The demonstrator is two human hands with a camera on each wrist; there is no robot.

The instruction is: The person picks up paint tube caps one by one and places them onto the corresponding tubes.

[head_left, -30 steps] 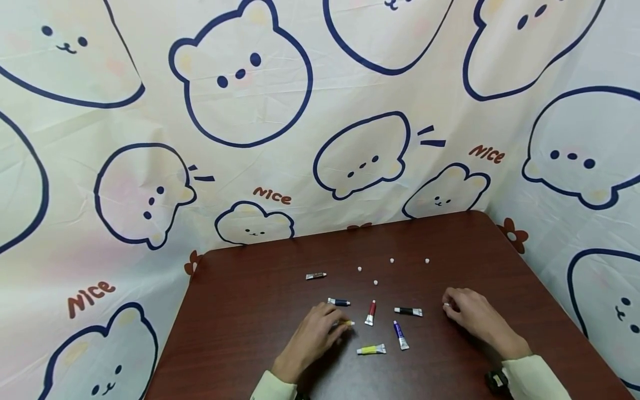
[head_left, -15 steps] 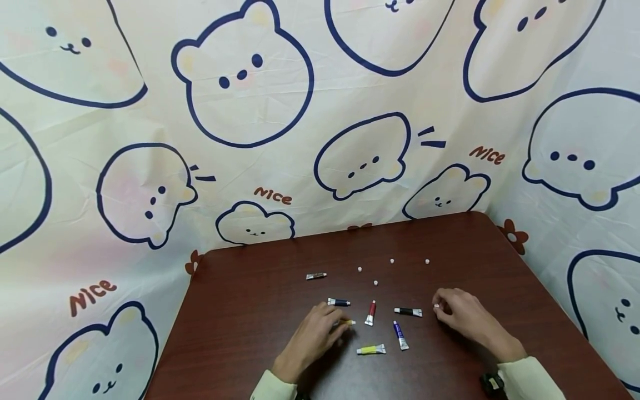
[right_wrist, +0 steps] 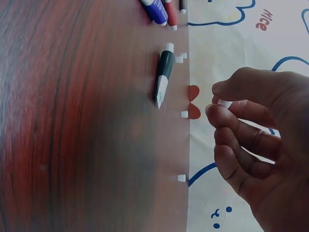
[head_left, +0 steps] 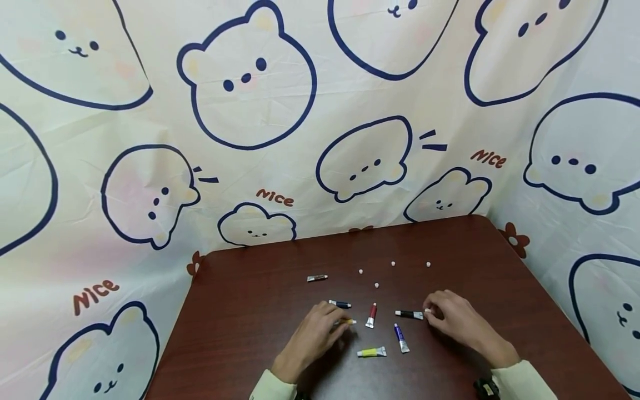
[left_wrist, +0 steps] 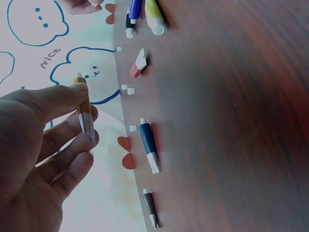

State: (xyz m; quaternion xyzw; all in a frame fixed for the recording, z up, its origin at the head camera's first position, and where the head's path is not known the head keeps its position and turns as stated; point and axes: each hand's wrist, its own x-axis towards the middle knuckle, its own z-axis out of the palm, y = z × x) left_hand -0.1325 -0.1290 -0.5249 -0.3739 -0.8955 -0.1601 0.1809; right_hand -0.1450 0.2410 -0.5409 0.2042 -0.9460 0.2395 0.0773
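A yellow tube (left_wrist: 84,107) is pinched in the fingers of the left hand (head_left: 311,336), a white cap (right_wrist: 225,103) in those of the right hand (head_left: 461,319), above the bench (head_left: 240,333)

Left fingers (left_wrist: 73,174) in a thumb pinch; right fingers (right_wrist: 234,169) likewise, curled.

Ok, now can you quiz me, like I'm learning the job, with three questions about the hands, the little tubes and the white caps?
1. What colour is the tube that the left hand pinches?
2. True or false: the right hand holds nothing.
3. How many loose caps lie on the table?

Key:
1. Orange-yellow.
2. False; it pinches a small white cap.
3. Four.
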